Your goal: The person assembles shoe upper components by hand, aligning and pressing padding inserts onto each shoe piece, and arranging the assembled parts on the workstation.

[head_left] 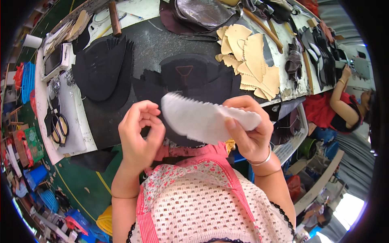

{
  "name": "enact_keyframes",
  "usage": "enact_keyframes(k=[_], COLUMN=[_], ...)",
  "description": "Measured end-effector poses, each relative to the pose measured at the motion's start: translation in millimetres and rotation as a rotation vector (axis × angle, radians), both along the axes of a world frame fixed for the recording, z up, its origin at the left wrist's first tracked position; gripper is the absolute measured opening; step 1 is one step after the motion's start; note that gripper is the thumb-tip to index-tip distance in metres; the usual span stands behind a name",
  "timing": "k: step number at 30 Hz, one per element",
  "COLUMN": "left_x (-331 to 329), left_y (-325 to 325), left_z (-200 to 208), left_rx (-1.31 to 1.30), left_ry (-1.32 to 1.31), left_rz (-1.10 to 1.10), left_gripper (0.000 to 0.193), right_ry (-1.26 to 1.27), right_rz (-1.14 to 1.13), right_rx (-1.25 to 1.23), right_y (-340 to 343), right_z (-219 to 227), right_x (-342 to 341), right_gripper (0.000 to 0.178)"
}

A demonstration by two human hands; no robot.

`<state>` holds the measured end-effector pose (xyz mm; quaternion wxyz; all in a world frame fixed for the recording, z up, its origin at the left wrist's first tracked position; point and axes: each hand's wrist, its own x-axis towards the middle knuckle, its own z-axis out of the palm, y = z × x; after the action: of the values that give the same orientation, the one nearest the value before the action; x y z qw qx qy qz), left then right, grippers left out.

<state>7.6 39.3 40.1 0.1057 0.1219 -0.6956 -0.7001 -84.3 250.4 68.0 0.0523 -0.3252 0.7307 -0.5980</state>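
Observation:
In front of my chest, my right hand [251, 129] pinches a white piece of sheet material [194, 117] between thumb and fingers. The piece is curved, with a zigzag-cut edge along its upper side. Beside its left end, my left hand [142, 129] is raised with fingers loosely curled and a gap to the thumb; nothing shows in it. Beyond both hands, black cut pieces [186, 75] lie in a layered pile on the dark work mat [150, 44]. A red-brown outlined mark is on the top piece. A heap of tan zigzag-edged pieces [251, 52] sits to the right.
Black rounded panels [101, 69] are stacked at the left, near black-handled scissors [58, 125]. A wooden-handled tool [114, 18] and dark shiny material [202, 14] lie at the back. A white plastic basket [293, 137] stands at the right; a person in red [332, 107] works beyond it.

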Motion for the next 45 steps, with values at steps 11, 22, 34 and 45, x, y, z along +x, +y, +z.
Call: enact_keyframes(k=[11,22,34,45], left_x=[20,12,16,-10], left_y=[-1,4,29,-86], left_z=[-39,-30,-40,-53], left_rx=[-0.049,-1.092,-1.037,-1.159], left_ry=[-0.246,0.059,0.301,0.125], left_rz=[0.067,0.145,-0.554,0.453], left_gripper=[0.014,0.034,0.059,0.045], right_ry=[0.122,0.639,0.612,0.191], right_rz=[0.028,0.011,-0.39,-0.659], right_rx=[0.364,0.623,0.906,0.773], right_y=[-6,-1,31,88], right_z=[-42,-51,-55,-107], right_x=[4,3,-45,-149], right_gripper=[0.017,0.021,0.022,0.03])
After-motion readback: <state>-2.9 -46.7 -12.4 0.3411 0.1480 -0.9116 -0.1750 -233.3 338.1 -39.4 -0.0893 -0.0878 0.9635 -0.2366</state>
